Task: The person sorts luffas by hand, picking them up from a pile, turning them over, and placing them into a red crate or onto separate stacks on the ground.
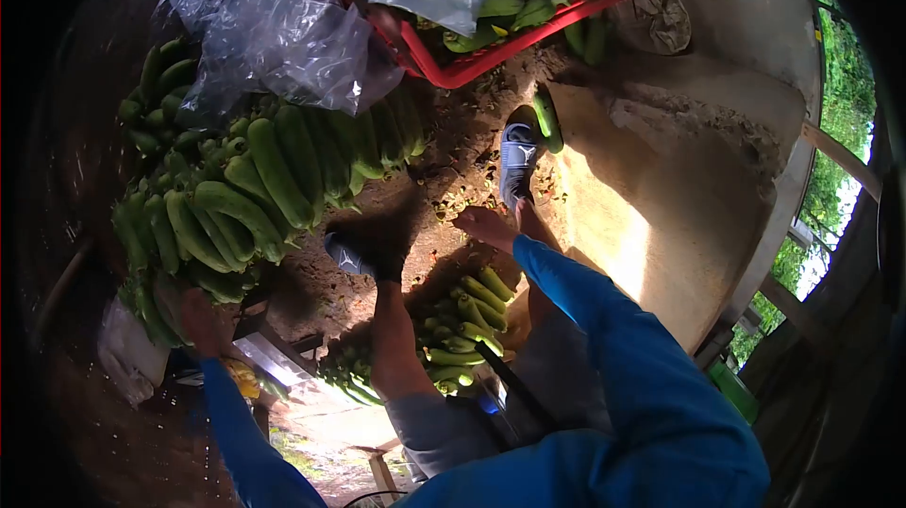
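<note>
At the left, my left hand (205,321) reaches to the lower edge of a large pile of long green vegetables (274,168). Its fingers are in shadow against the pile, and what they hold cannot be made out. My right hand (484,226) hangs over the dirt floor near my sandal (518,154), with the fingers curled in and too small to read clearly. A single green vegetable (547,118) lies on the floor beside that sandal. Between my legs is a smaller heap of green vegetables (467,319).
A red crate (453,74) of green vegetables stands at the top, partly under clear plastic bags (283,27). A pale sack (132,348) lies at the lower left. Concrete flooring (679,216) is at the right, and a green object (733,391) at the lower right.
</note>
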Action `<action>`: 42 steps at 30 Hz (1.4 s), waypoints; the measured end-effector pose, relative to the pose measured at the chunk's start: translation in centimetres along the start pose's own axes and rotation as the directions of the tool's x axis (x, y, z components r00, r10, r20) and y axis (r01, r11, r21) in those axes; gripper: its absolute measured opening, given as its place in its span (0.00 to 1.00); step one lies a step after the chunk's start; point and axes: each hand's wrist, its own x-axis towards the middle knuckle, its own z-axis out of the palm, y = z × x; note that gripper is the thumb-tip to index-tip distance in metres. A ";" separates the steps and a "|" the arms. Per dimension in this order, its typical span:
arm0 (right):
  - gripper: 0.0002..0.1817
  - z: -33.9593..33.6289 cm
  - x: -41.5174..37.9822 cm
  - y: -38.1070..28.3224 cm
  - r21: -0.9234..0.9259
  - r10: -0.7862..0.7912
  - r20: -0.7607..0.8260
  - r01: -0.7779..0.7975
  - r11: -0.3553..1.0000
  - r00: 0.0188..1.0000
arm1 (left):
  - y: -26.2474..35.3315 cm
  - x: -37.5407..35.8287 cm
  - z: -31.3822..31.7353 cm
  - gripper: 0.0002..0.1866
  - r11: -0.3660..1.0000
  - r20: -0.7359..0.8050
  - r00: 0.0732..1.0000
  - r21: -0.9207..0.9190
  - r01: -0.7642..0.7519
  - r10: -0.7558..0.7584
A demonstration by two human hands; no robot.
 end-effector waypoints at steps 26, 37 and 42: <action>0.33 -23.5 15.9 12.3 -0.334 -0.250 -0.686 0.010 0.943 0.683 | 54.6 -0.6 30.0 0.17 0.746 0.790 0.611 -0.376 0.549 -0.052; 0.35 -27.6 21.0 15.1 -0.739 -0.408 -0.344 0.025 0.673 0.846 | 54.1 1.2 31.6 0.10 0.674 0.749 0.658 -0.525 0.519 0.077; 0.16 -30.2 21.7 13.0 0.270 -0.270 0.054 0.246 0.931 0.961 | 54.5 1.6 30.6 0.11 0.693 0.702 0.710 -0.540 0.477 0.058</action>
